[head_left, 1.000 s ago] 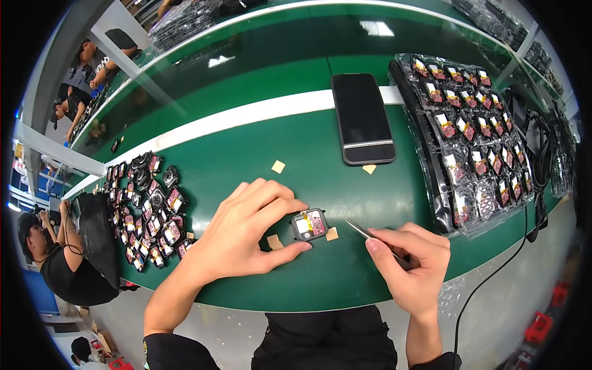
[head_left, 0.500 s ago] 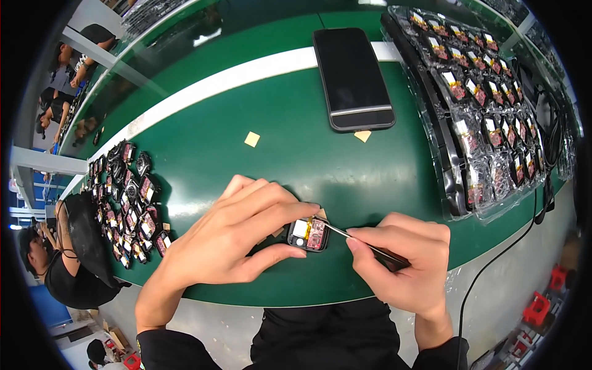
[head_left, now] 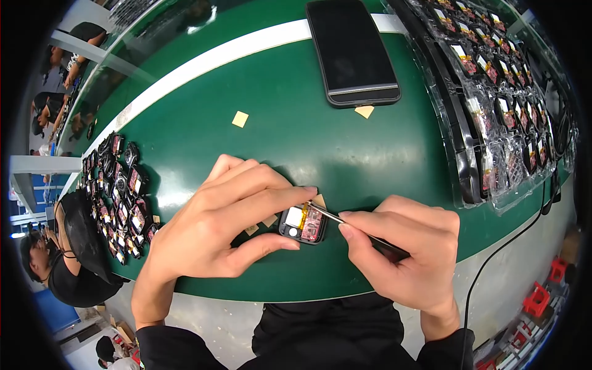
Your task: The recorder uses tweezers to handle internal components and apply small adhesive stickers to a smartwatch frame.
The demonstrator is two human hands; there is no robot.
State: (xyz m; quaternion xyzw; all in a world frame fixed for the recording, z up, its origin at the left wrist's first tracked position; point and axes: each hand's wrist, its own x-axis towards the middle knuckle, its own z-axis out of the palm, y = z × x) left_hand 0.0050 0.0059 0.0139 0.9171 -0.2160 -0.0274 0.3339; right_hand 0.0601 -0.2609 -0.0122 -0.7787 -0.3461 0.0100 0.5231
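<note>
Tweezers [head_left: 364,231] tip now inside small open device [head_left: 302,223], at its 3 o'clock; was clear before. Left hand [head_left: 216,228] grip pinches device, right hand [head_left: 407,246] grip clamps tweezers.

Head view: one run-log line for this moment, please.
left hand: pinching small open device on green table | right hand: tweezers, tip at device | phone: beyond, untouched

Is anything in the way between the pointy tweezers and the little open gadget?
Nothing visible. The tweezers in the right hand reach straight to the small open device, which the left hand pinches on the green table.
</note>
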